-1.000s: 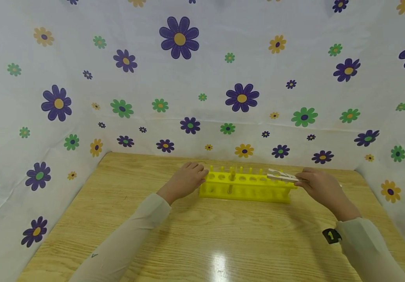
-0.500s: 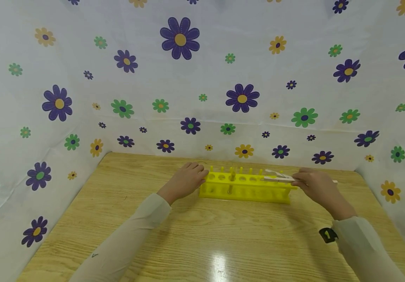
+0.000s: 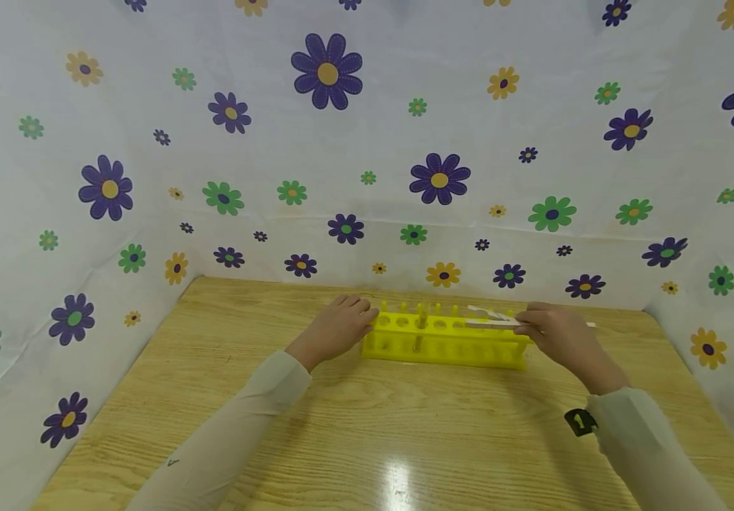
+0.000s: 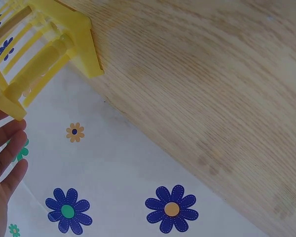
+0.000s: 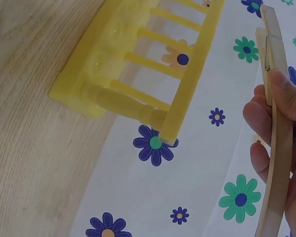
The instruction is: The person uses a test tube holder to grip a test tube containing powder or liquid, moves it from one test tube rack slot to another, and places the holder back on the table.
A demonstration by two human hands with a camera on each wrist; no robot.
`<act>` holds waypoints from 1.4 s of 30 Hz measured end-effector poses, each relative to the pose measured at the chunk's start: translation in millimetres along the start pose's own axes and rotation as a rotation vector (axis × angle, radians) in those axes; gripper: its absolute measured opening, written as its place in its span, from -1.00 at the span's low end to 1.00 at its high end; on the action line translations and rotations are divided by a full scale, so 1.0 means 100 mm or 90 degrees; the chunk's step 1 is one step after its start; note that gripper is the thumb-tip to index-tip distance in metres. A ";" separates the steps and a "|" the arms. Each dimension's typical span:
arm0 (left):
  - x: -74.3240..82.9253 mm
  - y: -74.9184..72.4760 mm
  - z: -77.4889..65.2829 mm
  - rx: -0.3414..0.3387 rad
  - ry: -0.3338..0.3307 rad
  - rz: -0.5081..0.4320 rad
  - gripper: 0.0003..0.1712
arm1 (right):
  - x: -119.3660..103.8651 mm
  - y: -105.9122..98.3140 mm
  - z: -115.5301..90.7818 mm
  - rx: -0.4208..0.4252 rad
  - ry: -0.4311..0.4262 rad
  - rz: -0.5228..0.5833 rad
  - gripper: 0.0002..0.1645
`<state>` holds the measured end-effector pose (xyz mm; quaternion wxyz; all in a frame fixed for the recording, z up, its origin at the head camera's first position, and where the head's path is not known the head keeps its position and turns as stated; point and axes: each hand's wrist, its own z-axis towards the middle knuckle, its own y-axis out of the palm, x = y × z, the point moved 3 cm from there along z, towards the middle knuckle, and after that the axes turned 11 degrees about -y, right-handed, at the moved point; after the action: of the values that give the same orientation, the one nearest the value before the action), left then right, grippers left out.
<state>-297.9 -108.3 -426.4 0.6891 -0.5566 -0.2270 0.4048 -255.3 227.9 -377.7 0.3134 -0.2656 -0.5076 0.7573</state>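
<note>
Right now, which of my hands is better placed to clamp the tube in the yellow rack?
Likely your right hand: it holds the wooden clamp, pointed toward the tube. Your left hand, though nearer, touches the end of the rack.

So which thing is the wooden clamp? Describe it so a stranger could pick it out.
On the wood-grain tabletop, find the long yellow test tube rack near the flowered backdrop. By the rack's right end, the right grip holds the wooden test tube clamp. Unlike the yellow rack, it's slim, pale wood with a metal wire spring.
</note>
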 end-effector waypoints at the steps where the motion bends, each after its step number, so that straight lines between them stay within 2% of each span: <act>1: 0.00 0.00 0.00 0.000 0.000 0.000 -0.80 | -0.01 0.01 0.01 0.000 -0.002 0.000 -0.80; 7: 0.00 -0.01 0.00 -0.004 -0.001 -0.002 -0.80 | -0.05 0.08 0.09 -0.005 -0.009 0.013 -0.82; 14: 0.01 -0.01 0.00 -0.006 0.001 -0.002 -0.81 | -0.12 0.17 0.18 -0.024 0.007 0.033 -0.82; 23: 0.01 -0.01 0.00 -0.023 -0.007 -0.006 -0.79 | -0.18 0.26 0.26 -0.014 0.000 0.043 -0.81; 33: 0.01 -0.01 -0.02 -0.016 -0.003 0.011 -0.79 | -0.23 0.34 0.31 -0.028 0.012 0.039 -0.76; 42: 0.01 -0.03 -0.02 -0.004 0.001 -0.003 -0.80 | -0.26 0.36 0.36 -0.015 -0.008 0.041 -0.85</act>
<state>-294.5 -108.7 -423.9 0.6885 -0.5585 -0.2289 0.4020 -271.1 176.8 -396.7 0.2825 -0.2807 -0.5100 0.7625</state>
